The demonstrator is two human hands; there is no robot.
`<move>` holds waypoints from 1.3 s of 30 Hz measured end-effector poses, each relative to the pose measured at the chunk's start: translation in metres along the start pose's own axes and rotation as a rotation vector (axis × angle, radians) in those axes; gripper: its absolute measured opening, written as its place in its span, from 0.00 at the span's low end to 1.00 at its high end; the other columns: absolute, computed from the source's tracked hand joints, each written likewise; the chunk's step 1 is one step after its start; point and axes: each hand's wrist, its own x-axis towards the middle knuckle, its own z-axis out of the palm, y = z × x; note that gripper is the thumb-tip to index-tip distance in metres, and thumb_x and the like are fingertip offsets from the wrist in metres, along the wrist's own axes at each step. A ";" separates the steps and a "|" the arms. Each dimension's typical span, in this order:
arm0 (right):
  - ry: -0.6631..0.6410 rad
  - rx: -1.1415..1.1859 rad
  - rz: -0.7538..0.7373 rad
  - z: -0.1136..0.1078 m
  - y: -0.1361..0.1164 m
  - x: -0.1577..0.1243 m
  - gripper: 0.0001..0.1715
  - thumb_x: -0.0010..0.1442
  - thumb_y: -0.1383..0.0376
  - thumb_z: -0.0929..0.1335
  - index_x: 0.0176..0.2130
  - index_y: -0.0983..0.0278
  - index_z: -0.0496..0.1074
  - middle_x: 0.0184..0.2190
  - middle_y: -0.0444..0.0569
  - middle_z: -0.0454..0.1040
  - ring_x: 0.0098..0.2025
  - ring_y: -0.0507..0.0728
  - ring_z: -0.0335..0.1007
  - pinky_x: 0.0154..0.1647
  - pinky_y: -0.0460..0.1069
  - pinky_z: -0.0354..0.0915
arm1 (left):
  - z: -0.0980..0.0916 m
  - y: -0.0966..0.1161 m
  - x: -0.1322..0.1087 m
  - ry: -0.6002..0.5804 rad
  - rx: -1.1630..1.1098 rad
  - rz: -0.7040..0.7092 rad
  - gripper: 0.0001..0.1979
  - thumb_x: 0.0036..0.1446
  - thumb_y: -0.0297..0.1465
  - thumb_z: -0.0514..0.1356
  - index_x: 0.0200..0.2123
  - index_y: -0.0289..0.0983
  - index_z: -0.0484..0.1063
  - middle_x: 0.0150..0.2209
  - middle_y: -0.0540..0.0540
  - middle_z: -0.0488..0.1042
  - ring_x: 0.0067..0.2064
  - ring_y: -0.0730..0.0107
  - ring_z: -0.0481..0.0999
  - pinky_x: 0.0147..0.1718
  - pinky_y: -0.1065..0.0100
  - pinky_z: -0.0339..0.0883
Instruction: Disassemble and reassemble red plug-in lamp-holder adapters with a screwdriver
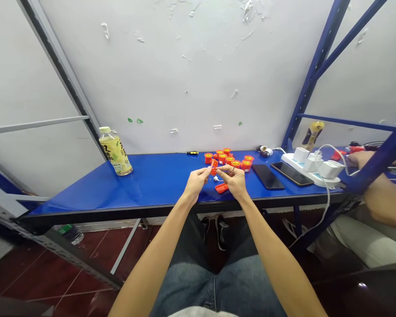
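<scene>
An orange plastic shell piece point(214, 166) is pinched in my left hand point(197, 181), raised a little above the blue table. My right hand point(235, 179) is closed at the piece's right side, its fingertips touching or very near it; whether they grip a smaller part cannot be made out. Below, between the hands, lies a small white part with a thin wire point(217, 178). Another orange shell piece point(221, 188) rests near the table's front edge, by my right hand. Several round orange parts with yellow rings point(235, 164) stand in a cluster just behind.
On the blue table point(158, 176) are a drink bottle point(116, 152) at left, a yellow-black screwdriver point(192, 153) at the back, two phones point(268, 177) and a power strip point(317, 176) with chargers at right. A blue rack post stands beside another person's arm point(383, 189).
</scene>
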 end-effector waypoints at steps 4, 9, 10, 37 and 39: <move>0.011 0.010 0.000 0.000 -0.001 0.000 0.16 0.66 0.57 0.68 0.46 0.68 0.71 0.39 0.47 0.73 0.36 0.52 0.72 0.36 0.49 0.72 | 0.000 0.001 -0.001 -0.012 -0.014 -0.003 0.14 0.65 0.39 0.59 0.36 0.32 0.71 0.30 0.51 0.71 0.27 0.77 0.70 0.26 0.72 0.69; 0.001 0.003 -0.009 -0.001 -0.001 -0.003 0.16 0.66 0.58 0.68 0.45 0.68 0.71 0.38 0.47 0.73 0.34 0.51 0.71 0.34 0.48 0.71 | 0.001 -0.001 0.000 -0.020 -0.012 -0.021 0.14 0.65 0.39 0.59 0.39 0.32 0.71 0.32 0.50 0.72 0.29 0.76 0.71 0.28 0.71 0.70; 0.001 -0.002 -0.013 -0.001 0.000 -0.003 0.15 0.66 0.58 0.68 0.45 0.68 0.71 0.38 0.47 0.73 0.34 0.51 0.71 0.34 0.48 0.71 | 0.001 -0.002 0.000 -0.020 -0.011 -0.022 0.14 0.65 0.39 0.58 0.39 0.32 0.71 0.32 0.50 0.72 0.29 0.76 0.72 0.28 0.71 0.70; -0.136 0.071 0.093 -0.018 0.003 -0.008 0.14 0.67 0.58 0.68 0.44 0.68 0.70 0.34 0.45 0.71 0.30 0.48 0.68 0.29 0.45 0.69 | -0.007 0.005 0.003 -0.251 0.220 0.007 0.18 0.67 0.43 0.56 0.36 0.33 0.72 0.29 0.51 0.72 0.27 0.76 0.71 0.28 0.70 0.70; -0.151 0.061 0.092 -0.018 0.003 -0.008 0.14 0.67 0.58 0.68 0.43 0.68 0.70 0.33 0.44 0.71 0.29 0.48 0.68 0.29 0.45 0.69 | -0.011 0.010 0.004 -0.293 0.276 0.025 0.16 0.66 0.41 0.57 0.36 0.32 0.72 0.29 0.51 0.72 0.28 0.76 0.72 0.29 0.70 0.70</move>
